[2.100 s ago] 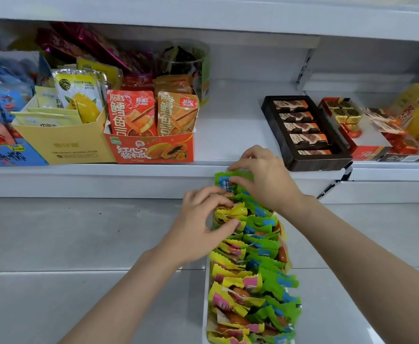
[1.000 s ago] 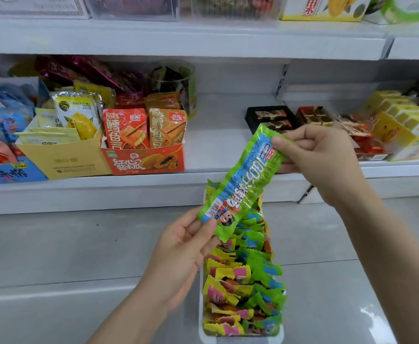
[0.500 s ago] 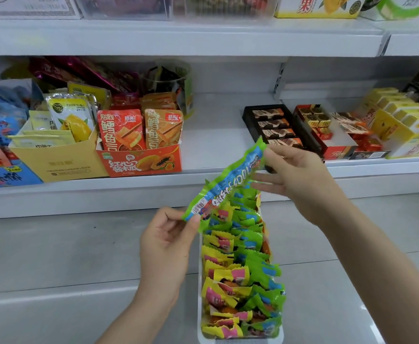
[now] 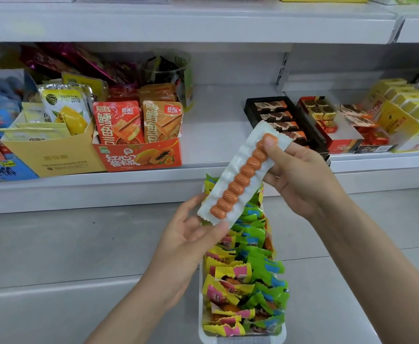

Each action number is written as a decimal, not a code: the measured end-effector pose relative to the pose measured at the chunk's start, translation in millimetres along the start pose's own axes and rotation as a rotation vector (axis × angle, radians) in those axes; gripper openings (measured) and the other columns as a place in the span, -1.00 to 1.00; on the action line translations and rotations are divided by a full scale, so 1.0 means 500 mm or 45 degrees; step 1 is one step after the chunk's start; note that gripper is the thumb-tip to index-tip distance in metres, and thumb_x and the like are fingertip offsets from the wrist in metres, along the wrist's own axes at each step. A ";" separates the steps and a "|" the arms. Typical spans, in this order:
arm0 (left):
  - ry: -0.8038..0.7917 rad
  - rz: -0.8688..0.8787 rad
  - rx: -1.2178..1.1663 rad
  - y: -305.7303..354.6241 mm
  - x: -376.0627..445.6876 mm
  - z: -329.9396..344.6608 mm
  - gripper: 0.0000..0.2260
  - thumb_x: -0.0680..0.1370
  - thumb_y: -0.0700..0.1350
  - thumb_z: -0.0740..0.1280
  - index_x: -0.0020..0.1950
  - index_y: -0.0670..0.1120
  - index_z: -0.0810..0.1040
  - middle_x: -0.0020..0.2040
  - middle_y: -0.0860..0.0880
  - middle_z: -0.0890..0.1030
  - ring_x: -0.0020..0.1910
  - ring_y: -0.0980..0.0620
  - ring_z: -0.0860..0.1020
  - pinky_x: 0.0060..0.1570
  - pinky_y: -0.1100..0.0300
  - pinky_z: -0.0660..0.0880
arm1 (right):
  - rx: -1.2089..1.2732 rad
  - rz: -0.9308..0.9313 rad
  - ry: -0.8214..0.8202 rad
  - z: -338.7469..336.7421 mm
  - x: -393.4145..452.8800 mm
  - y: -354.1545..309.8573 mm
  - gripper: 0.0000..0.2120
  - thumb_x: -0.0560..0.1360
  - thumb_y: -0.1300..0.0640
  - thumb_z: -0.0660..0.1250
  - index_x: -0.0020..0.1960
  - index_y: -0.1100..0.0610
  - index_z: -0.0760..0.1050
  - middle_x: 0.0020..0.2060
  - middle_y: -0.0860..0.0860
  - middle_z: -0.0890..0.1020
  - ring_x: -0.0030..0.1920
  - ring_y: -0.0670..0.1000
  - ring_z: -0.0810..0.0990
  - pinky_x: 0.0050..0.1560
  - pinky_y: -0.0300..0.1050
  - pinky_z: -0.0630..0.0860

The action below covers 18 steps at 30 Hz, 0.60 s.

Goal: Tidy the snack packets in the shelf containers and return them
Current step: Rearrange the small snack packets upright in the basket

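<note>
The snack packet (image 4: 240,180) is held tilted above the far end of the white container (image 4: 243,340), its white back showing a ridged orange sausage. The right hand (image 4: 300,175) pinches the upper end, thumb on top. The left hand (image 4: 191,242) pinches the lower end between thumb and fingers. Yellow and green packets (image 4: 245,279) fill the container. The shelf (image 4: 210,135) behind carries an orange box (image 4: 138,155).

Sausage packet (image 4: 238,181) — tilted, clear-backed
</note>
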<state>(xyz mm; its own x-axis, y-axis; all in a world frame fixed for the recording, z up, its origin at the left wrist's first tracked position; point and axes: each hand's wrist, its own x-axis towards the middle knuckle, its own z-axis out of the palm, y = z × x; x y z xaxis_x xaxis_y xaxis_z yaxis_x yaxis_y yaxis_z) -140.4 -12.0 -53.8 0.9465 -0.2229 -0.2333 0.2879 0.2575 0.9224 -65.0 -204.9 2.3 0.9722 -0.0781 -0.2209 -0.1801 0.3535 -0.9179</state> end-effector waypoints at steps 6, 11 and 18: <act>0.007 0.054 -0.087 0.001 0.006 -0.002 -0.58 0.39 -0.25 0.47 0.24 -0.07 0.56 0.11 -0.13 0.70 0.12 -0.07 0.67 -0.01 0.27 0.58 | 0.053 0.010 0.002 0.003 0.002 0.010 -0.77 0.50 0.12 0.39 0.08 0.24 0.64 -0.02 0.13 0.73 -0.05 0.07 0.73 -0.15 -0.14 0.65; 0.042 0.009 -0.234 0.003 0.006 -0.002 -0.54 0.38 -0.26 0.45 0.28 -0.13 0.54 0.13 -0.18 0.69 0.11 -0.07 0.67 -0.04 0.25 0.59 | -0.032 0.022 0.055 -0.007 0.006 0.019 -0.68 0.36 0.00 0.48 0.04 0.16 0.67 -0.05 0.07 0.74 -0.05 0.04 0.73 -0.10 -0.17 0.65; 0.160 0.144 -0.248 0.002 0.016 -0.009 -0.77 0.40 -0.11 0.45 0.05 0.00 0.71 0.04 -0.09 0.71 -0.03 0.01 0.68 -0.08 0.28 0.58 | -0.044 0.146 -0.024 -0.003 0.010 0.037 -0.67 0.54 -0.05 0.36 0.09 0.21 0.63 0.01 0.10 0.72 0.04 0.06 0.72 0.01 -0.15 0.66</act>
<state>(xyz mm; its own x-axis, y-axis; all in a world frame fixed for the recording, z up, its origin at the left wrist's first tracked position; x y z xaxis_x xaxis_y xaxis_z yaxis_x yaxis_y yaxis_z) -131.7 -9.3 -55.9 0.9815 -0.0669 -0.1794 0.1900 0.4529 0.8711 -63.8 -200.0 -16.3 0.9475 -0.0216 -0.3190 -0.2948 0.3269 -0.8979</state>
